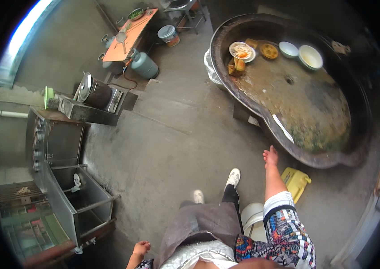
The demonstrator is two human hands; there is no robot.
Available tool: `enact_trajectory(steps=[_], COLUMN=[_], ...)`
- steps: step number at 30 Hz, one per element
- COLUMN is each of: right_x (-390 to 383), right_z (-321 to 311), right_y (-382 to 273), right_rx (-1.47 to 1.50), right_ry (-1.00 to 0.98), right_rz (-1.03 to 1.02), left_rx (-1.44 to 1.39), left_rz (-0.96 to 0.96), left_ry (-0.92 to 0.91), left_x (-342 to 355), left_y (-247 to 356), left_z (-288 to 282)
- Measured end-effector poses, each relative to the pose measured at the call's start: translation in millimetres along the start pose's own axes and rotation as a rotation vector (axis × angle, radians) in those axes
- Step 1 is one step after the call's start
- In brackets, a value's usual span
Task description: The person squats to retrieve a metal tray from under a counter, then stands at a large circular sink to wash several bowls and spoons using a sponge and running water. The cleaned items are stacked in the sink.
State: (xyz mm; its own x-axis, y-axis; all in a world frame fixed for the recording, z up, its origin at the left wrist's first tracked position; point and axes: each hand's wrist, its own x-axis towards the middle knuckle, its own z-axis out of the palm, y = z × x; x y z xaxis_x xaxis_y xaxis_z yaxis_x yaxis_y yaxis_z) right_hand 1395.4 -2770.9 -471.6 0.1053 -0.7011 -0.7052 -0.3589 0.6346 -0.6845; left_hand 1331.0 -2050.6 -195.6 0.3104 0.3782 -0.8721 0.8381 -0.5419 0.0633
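My right hand [270, 157] hangs in the air by the near edge of a large dark stone basin [261, 107], its fingers loosely bent and slightly apart. Nothing shows in it. At the lower edge, my left hand [142, 247] hangs low beside my brown apron [190, 226], fingers loosely curled and nothing visible in them. Inside the basin lie a soiled plate [241, 50], yellow-brown chunks [236, 67], an orange-brown bowl [269, 51], a white bowl [288, 49] and a larger white basin [310, 57]. A white strip [283, 128] lies by the basin's near wall.
Beside my right arm stand a yellow jug [295, 181] and a white bucket [253, 215]. Left are a metal sink stand [64, 197] and a lidded pot [94, 90] near a burner. Farther off stand an orange table [131, 36], a gas cylinder [144, 65] and a lidded bucket [169, 36].
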Motion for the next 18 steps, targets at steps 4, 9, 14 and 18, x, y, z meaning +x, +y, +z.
enact_trajectory(steps=[4,9,14,18], right_x=[80.9,142.3,159.5,150.8], right_z=[17.7,32.1,27.8,8.5], right_y=[14.4,28.2,35.6,60.0], right_rx=[0.266,0.459,0.454,0.444], right_ry=[0.0,0.068,0.104,0.141], right_rz=[0.069,0.119,0.126,0.12], left_rx=[0.17,0.015,0.068,0.129], left_rz=[0.126,0.076,0.094,0.141], left_ry=[-0.018,-0.062,-0.089,-0.125], left_x=[-9.1,-4.3,7.2,16.1], left_y=[46.8,121.3,158.6,186.4], left_z=[33.6,47.7,52.5,50.8])
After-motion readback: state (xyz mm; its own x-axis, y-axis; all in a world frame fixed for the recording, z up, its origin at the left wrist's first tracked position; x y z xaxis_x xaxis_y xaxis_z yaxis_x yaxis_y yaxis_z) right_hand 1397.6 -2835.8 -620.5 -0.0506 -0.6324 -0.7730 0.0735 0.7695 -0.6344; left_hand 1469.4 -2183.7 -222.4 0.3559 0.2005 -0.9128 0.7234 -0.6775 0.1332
